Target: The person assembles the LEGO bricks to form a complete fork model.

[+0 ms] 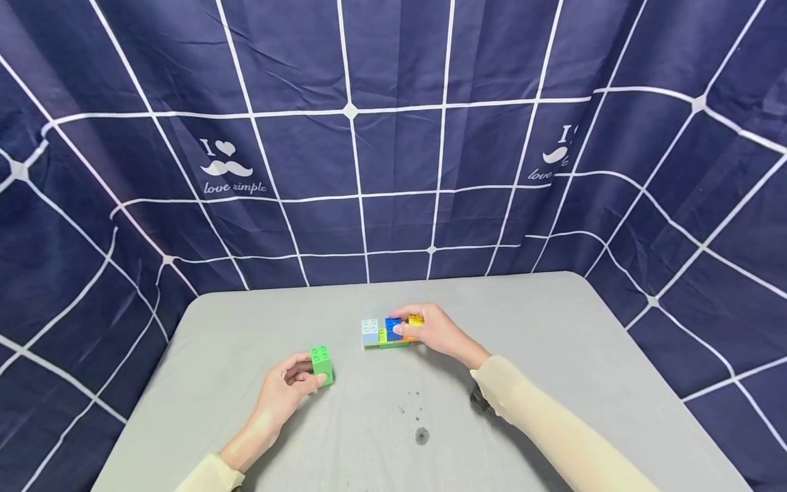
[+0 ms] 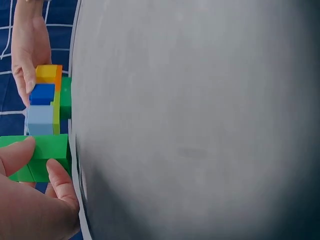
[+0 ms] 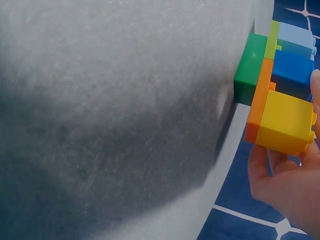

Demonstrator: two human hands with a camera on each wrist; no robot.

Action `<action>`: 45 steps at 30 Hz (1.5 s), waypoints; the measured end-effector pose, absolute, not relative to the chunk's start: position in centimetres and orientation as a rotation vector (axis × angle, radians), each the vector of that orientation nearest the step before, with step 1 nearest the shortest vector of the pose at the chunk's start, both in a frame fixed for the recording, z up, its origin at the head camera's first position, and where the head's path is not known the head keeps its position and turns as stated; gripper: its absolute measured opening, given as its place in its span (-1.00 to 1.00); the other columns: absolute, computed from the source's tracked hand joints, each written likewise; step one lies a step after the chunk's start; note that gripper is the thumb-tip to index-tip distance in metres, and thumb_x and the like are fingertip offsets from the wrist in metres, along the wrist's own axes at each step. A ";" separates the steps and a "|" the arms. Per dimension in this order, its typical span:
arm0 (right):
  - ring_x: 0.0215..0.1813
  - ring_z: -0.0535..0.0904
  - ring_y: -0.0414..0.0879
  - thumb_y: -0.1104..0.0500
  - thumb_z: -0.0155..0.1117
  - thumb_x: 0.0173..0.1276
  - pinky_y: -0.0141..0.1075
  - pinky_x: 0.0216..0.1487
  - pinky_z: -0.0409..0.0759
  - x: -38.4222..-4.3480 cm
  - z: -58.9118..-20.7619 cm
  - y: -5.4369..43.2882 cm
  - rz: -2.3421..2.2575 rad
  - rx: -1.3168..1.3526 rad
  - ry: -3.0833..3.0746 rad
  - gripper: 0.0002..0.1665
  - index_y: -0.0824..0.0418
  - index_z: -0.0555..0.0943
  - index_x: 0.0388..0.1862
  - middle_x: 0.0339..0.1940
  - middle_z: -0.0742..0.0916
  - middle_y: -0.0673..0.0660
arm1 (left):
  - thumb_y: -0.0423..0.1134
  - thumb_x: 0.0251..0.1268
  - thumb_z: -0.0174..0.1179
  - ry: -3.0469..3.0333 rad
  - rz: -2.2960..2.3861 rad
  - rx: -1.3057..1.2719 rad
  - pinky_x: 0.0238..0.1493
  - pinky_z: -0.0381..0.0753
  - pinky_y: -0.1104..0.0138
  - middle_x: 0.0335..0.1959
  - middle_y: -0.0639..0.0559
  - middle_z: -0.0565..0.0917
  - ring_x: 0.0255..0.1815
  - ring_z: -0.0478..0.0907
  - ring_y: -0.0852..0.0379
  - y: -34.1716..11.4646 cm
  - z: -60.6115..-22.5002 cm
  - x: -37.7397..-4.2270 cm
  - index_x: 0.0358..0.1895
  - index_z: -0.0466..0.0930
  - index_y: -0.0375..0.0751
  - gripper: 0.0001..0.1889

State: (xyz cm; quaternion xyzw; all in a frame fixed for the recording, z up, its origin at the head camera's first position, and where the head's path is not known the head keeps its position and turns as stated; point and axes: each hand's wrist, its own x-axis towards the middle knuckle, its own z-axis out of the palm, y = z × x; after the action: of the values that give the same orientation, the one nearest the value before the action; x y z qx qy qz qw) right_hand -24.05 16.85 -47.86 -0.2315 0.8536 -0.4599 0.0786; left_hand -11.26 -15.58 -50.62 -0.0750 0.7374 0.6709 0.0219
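My left hand (image 1: pixel 284 391) holds a tall green block (image 1: pixel 322 367) between thumb and fingers, studs upward; a seam across it shows in the left wrist view (image 2: pixel 50 147). Further back on the table, my right hand (image 1: pixel 438 331) grips the blue brick (image 1: pixel 393 329) of a toy-brick build. Beside the blue one on top are a light blue brick (image 3: pixel 294 37) and a yellow brick (image 3: pixel 285 120). Beneath them run a thin lime plate (image 2: pixel 56 110) and an orange plate (image 3: pixel 259 107), with a darker green brick (image 3: pixel 250 70) at the bottom. Some right fingers are hidden behind the yellow brick.
The grey-covered table (image 1: pixel 277 321) bears a dark round spot (image 1: pixel 421 436) and smaller specks near the front. A dark blue curtain (image 1: pixel 393 157) with white grid lines stands along the back and both sides. A small black object (image 1: pixel 478 398) shows under the right sleeve.
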 end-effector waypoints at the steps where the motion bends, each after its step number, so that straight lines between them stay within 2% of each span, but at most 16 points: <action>1: 0.17 0.65 -0.04 0.14 0.52 0.50 -0.08 0.24 0.55 -24.0 -47.9 16.9 -1.371 -0.686 2.559 -0.62 0.14 0.82 0.24 0.21 0.80 0.10 | -0.42 0.27 0.55 2.285 2.078 -0.224 -0.21 0.61 0.39 0.04 -0.11 0.76 -0.15 0.61 0.10 -15.4 -50.6 -11.2 0.26 0.69 -0.33 -0.51; 9: 0.06 0.65 -0.06 0.11 0.51 0.51 -0.21 0.04 0.57 -24.0 -48.0 17.0 -1.414 -0.660 2.531 -0.62 0.14 0.82 0.24 0.20 0.80 0.12 | -0.43 0.20 0.59 2.255 2.059 -0.128 -0.22 0.57 0.40 -0.09 -0.08 0.76 -0.20 0.61 0.10 -13.3 -50.5 -10.8 0.14 0.76 -0.30 -0.58; 17: 0.12 0.65 -0.05 0.13 0.51 0.51 -0.11 0.19 0.57 -23.9 -47.7 16.9 -1.386 -0.673 2.556 -0.63 0.17 0.81 0.23 0.20 0.80 0.13 | -0.46 0.21 0.56 2.181 2.053 -0.036 -0.16 0.64 0.39 -0.09 -0.09 0.75 -0.19 0.66 0.09 -11.3 -50.5 -10.7 0.20 0.71 -0.38 -0.54; 36: 0.08 0.66 -0.10 0.12 0.50 0.52 -0.23 0.09 0.58 -23.8 -48.1 16.8 -1.406 -0.701 2.568 -0.65 0.18 0.82 0.21 0.17 0.81 0.11 | -0.47 0.21 0.56 2.085 2.021 0.097 -0.16 0.63 0.40 -0.06 -0.03 0.74 -0.16 0.62 0.12 -7.0 -50.9 -10.6 0.20 0.71 -0.38 -0.53; 45: 0.13 0.66 -0.04 0.10 0.50 0.53 -0.12 0.16 0.57 -23.7 -47.9 16.8 -1.394 -0.716 2.566 -0.63 0.19 0.81 0.23 0.20 0.80 0.14 | -0.48 0.20 0.55 2.068 2.005 0.126 -0.14 0.64 0.39 -0.05 -0.02 0.75 -0.14 0.63 0.09 -5.8 -51.2 -10.6 0.19 0.72 -0.37 -0.54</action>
State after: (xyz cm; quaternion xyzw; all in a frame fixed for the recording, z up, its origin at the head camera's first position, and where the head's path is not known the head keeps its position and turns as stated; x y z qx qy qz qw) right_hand -23.66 16.83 -47.92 -0.2377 0.8515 -0.4625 0.0673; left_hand -10.64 -5.76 -51.24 0.0434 0.7114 0.6895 0.1289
